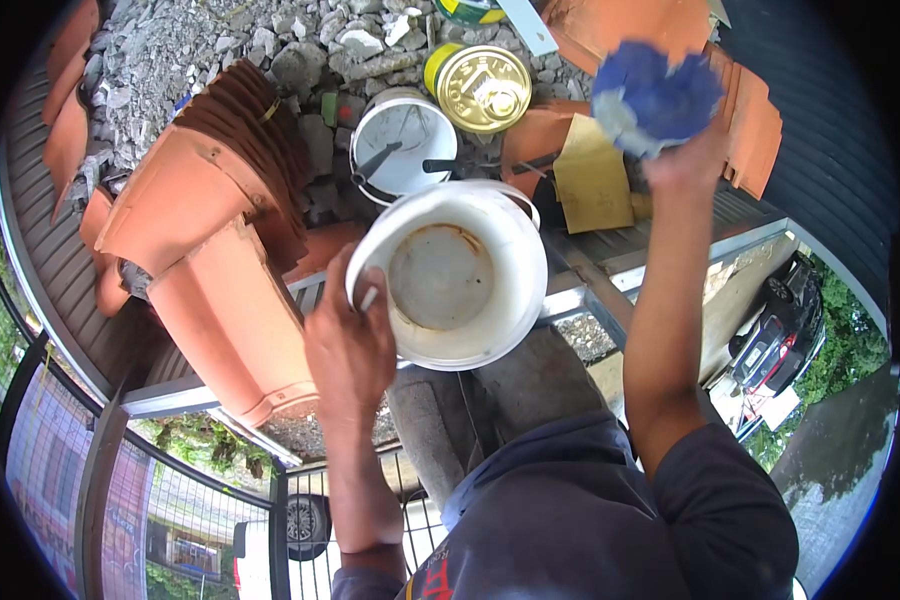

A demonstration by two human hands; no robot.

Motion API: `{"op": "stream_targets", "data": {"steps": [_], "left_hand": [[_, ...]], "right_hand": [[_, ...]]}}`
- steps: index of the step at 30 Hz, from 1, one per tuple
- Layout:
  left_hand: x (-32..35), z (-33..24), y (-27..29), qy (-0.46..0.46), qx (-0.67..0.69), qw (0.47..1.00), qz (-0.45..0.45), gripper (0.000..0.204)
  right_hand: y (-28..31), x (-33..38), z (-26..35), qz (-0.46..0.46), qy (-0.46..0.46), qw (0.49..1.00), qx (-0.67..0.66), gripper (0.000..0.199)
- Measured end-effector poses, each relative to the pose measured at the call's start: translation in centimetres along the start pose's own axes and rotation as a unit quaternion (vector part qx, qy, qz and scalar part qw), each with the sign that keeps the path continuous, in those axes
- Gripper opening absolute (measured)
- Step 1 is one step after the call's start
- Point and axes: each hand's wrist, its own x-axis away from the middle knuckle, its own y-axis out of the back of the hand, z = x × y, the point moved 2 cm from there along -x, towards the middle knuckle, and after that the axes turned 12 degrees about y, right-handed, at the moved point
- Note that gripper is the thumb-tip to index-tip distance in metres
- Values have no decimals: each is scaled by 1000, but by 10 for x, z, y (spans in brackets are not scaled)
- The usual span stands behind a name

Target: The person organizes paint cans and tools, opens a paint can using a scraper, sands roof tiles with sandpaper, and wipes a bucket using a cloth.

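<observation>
A white plastic bucket [515, 275] is tilted toward me above my lap, its inside showing a dirty bottom with a brownish ring. My left hand [352, 345] is closed on its left rim, thumb inside; a short white stick-like piece shows by the fingers. Raised at the upper right, my right hand [688, 165] grips a crumpled blue rag [665, 95] with a pale grey patch, both smeared by motion. Just beyond the bucket stands a second white bucket [440, 125] with a dark-handled tool in it. Beside that is a yellow tin [485, 88] with a gold lid.
Stacked orange roof tiles [185, 195] stand at the left, with more tiles [755, 130] at the upper right. Grey rubble [210, 50] covers the far side. A yellowish sheet [592, 175] lies below the rag. Past the metal roof edge [670, 262], a parked car [780, 330] shows far below.
</observation>
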Motion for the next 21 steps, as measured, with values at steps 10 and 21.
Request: {"op": "stream_targets", "data": {"steps": [10, 21], "left_hand": [[5, 23, -1, 50, 29, 978, 199, 36], [11, -9, -18, 38, -55, 972, 224, 32]], "right_hand": [[-109, 134, 62, 825, -13, 485, 290, 32], [-7, 232, -60, 955, 179, 164, 169, 21]]}}
